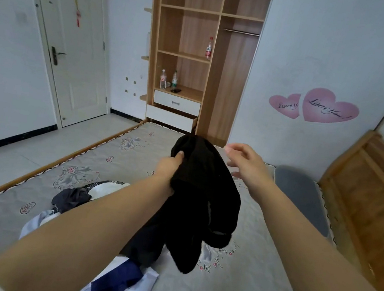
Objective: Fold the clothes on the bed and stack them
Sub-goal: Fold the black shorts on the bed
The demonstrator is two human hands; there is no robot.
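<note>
My left hand (169,167) has its grip clamped on a bunched black garment (199,196), lifted above the bed (119,159); my right hand (245,163) hangs open just beside it. I judge I'm starting this fold: next, catch an edge and spread it flat.

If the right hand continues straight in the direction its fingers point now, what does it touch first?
Most likely the black garment that the left hand holds up. The right hand is open, fingers pointing left toward the garment's top. Depth is unclear, so it might pass just behind.
</note>
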